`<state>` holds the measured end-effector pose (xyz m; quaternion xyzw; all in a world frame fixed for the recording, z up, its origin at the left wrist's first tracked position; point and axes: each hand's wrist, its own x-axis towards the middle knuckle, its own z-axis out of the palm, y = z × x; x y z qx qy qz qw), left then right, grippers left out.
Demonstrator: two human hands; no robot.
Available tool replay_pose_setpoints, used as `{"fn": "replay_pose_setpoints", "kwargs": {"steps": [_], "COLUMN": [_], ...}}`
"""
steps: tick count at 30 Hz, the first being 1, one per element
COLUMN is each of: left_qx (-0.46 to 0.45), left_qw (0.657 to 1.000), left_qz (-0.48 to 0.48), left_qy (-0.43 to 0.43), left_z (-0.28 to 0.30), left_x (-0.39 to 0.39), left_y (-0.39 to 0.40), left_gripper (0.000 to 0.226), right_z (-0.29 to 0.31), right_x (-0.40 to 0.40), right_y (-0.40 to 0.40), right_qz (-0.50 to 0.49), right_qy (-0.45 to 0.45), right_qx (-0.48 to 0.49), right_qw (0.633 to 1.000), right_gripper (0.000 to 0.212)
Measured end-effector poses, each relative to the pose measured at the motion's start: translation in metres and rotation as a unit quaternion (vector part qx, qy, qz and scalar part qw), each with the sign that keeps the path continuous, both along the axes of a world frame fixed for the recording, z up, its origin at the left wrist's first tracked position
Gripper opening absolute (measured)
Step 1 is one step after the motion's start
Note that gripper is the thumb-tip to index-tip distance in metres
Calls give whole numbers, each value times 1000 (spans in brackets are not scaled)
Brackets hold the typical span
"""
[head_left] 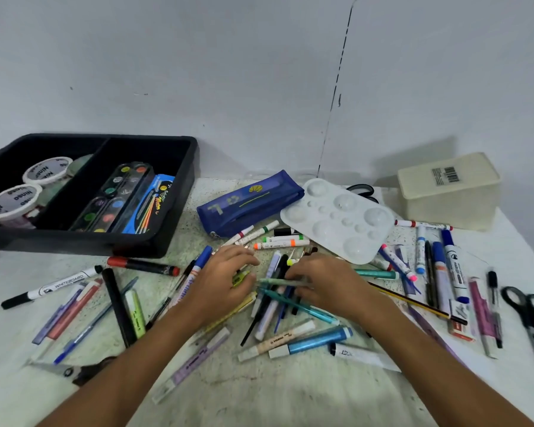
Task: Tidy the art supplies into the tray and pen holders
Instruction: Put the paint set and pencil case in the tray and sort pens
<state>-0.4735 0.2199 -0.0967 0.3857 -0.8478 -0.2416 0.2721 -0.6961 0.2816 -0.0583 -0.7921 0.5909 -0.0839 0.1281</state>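
Observation:
A heap of pens and markers [275, 306] lies in the middle of the table, with both hands over it. My left hand [225, 278] has curled fingers and pinches a yellow highlighter [240, 278] against the thumb. My right hand [324, 285] grips a pale green pen [278, 282] that lies across the heap. The black two-part tray [179, 211] stands at the back left. It holds two white paint tubs [13, 201], a watercolour set [114, 195] and a blue brush pack [148, 204].
A blue pencil case [247, 204] and a white mixing palette [336, 220] lie behind the hands. A cream box [450, 192] sits upturned at the back right. Scissors [530, 318] lie at the right edge, another pair [74, 371] at the front left. Loose markers cover both sides.

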Motion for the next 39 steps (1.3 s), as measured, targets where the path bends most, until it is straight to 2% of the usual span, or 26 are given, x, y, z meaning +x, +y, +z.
{"fn": "replay_pose_setpoints", "kwargs": {"steps": [2, 6, 9, 12, 16, 22, 25, 27, 30, 33, 36, 39], "left_qx": [10, 41, 27, 32, 49, 169, 216, 228, 238, 247, 211, 143], "left_qw": [1000, 997, 999, 995, 993, 979, 964, 958, 953, 952, 965, 981], "left_qz": [6, 29, -34, -78, -81, -78, -52, -35, -12, 34, 68, 96], "left_qy": [26, 60, 10, -56, -66, 83, 148, 173, 185, 176, 141, 88], "left_z": [1, 4, 6, 5, 8, 34, 50, 54, 56, 58, 56, 49], "left_x": [-2, 0, 1, -2, -7, -11, -12, -11, -7, 8, 29, 50], "left_y": [3, 5, 3, 2, 3, -2, -4, -7, -9, -10, -9, -2], "left_gripper": [16, 20, 19, 26, 14, 5, 12, 17, 16, 26, 10, 10], "right_z": [-2, 8, 18, 22, 17, 15, 20, 23, 25, 22, 19, 18], "right_x": [3, -6, -15, -17, -17, -9, -2, 3, 11, 16, 25, 38], "right_y": [-1, -6, -12, -15, -15, -15, -20, -23, -28, -31, -36, -45], "right_qz": [-12, -77, -116, -139, -132, -68, -40, -6, 25, -6, -44, -46], "right_qy": [6, -175, -251, -288, -354, -355, -368, -365, -361, -430, -510, -543], "right_qx": [16, 73, 85, 96, 118, 157, 177, 187, 195, 228, 258, 267], "right_qw": [1000, 979, 957, 942, 918, 919, 912, 912, 911, 874, 819, 795], "right_gripper": [28, 17, 14, 9, 11, 27, 20, 15, 21, 17, 12, 13]}}
